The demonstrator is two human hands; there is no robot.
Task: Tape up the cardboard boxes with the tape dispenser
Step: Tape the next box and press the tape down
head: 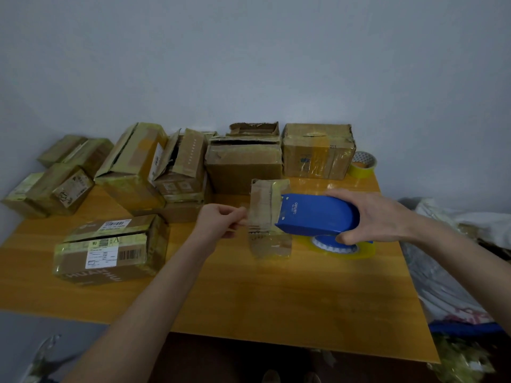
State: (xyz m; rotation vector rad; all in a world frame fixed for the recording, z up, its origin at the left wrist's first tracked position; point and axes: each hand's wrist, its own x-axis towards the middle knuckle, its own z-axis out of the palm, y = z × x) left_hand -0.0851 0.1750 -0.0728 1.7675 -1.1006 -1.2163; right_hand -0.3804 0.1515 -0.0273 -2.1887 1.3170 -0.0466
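Note:
My right hand point(372, 215) grips the blue tape dispenser point(315, 214), whose clear tape roll point(345, 248) shows beneath it. The dispenser's front edge lies against a small upright cardboard box point(266, 200) in the middle of the wooden table point(249, 299). My left hand point(218, 223) pinches the free end of the clear tape at the box's left side. A stretch of tape runs from the dispenser across the box's front to those fingers.
Several taped cardboard boxes point(243, 161) stand in a row along the back of the table. One labelled box point(110, 250) lies front left. A spare tape roll point(362, 164) sits at the back right. Plastic bags point(448, 272) are heaped right of the table.

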